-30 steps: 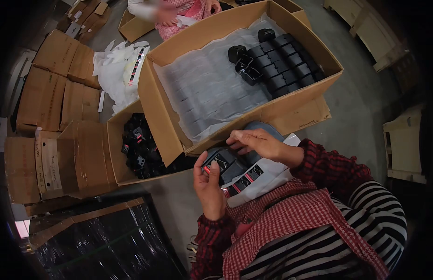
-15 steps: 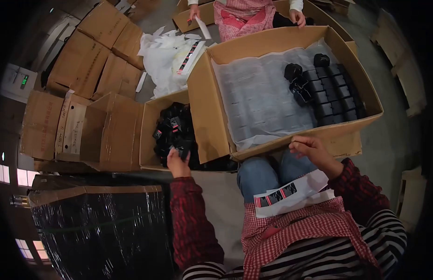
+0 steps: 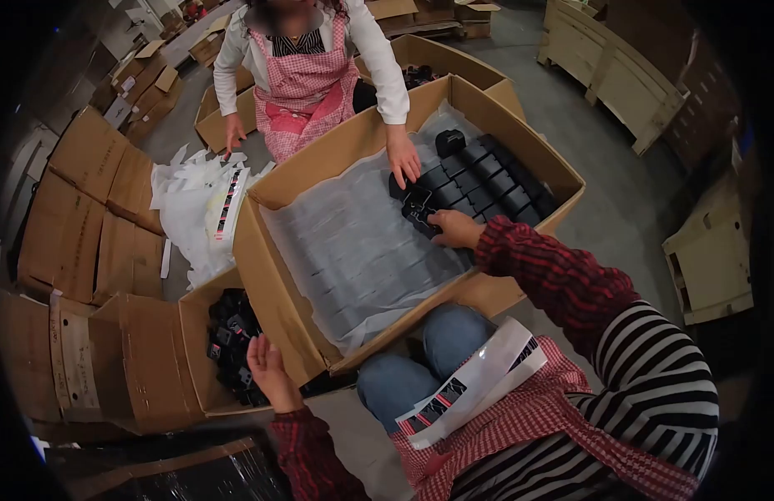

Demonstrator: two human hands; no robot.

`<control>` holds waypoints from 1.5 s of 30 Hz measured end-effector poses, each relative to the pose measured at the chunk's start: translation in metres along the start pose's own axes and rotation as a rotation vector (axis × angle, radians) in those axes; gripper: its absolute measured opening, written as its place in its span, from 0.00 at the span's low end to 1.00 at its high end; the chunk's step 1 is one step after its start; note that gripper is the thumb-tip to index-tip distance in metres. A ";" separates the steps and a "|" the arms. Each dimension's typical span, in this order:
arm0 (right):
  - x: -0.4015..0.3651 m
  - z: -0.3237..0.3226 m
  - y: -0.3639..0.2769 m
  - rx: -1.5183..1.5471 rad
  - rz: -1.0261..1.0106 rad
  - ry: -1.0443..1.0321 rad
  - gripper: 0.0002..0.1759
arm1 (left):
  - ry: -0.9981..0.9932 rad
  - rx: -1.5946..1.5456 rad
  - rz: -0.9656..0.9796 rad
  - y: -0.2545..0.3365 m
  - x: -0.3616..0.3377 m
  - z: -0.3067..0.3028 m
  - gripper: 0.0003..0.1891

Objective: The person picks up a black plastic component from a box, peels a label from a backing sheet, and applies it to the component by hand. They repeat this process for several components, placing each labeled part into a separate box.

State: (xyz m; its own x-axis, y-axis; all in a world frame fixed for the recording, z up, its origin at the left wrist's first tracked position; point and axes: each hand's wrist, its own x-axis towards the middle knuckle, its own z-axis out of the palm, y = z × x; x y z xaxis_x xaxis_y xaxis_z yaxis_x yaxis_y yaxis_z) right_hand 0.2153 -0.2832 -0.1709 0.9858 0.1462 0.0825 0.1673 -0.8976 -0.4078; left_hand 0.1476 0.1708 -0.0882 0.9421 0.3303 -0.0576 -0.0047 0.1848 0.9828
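Observation:
My right hand [image 3: 455, 229] reaches over the near wall of the large cardboard box [image 3: 287, 330], with its fingertips closed on the edge of a black plastic part [image 3: 419, 205]. That part lies beside neat rows of similar black parts [image 3: 499, 179]. A co-worker's hand [image 3: 403, 157] comes in from the far side and touches the parts near mine. My left hand [image 3: 272, 373] is raised at the edge of a smaller box, fingers stretched out, with nothing visible in it. Loose black parts [image 3: 231, 338] fill that smaller box.
White translucent sheeting [image 3: 345, 242] covers much of the large box. A sheet of printed stickers [image 3: 466, 392] lies on my lap. Stacked cartons [image 3: 65, 217] stand at left, beside crumpled white paper [image 3: 191, 200]. Wooden crates [image 3: 616, 79] stand at right.
My left hand has come out of the loose parts and no longer holds one. My right hand has moved into the large box. The co-worker's hand has reached in, and my view has tilted up.

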 end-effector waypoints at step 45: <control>-0.225 -0.005 -0.144 0.632 -0.286 -0.206 0.22 | -0.426 0.323 -0.148 0.016 -0.207 0.059 0.15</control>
State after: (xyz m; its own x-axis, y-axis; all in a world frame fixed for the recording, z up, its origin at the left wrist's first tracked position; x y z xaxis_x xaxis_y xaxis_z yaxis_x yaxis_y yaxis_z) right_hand -0.0307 -0.1885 -0.1266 0.8745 0.4706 0.1174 0.3342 -0.4094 -0.8489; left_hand -0.0273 0.0508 -0.0504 0.9775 -0.0935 -0.1888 0.1778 -0.1151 0.9773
